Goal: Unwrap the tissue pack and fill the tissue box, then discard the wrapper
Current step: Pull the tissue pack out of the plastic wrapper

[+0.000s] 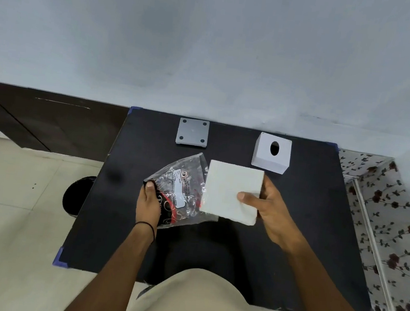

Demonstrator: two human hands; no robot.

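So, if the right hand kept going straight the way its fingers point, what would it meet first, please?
The right hand, holding the tissue stack, points up and left. Carried on, the stack would likely first meet the wrapper in the left hand, though depth is unclear.

On the table (292, 229), a plate (192, 132) lies at the far edge, left of the tissue box (271, 152), the two well apart. Nearer the person, the wrapper (182, 191) sits in the left hand (149, 204), with the tissue stack (230, 191) just to its right, overlapping its edge, in the right hand (269, 208). A bin (76, 195) stands on the floor left of the table.
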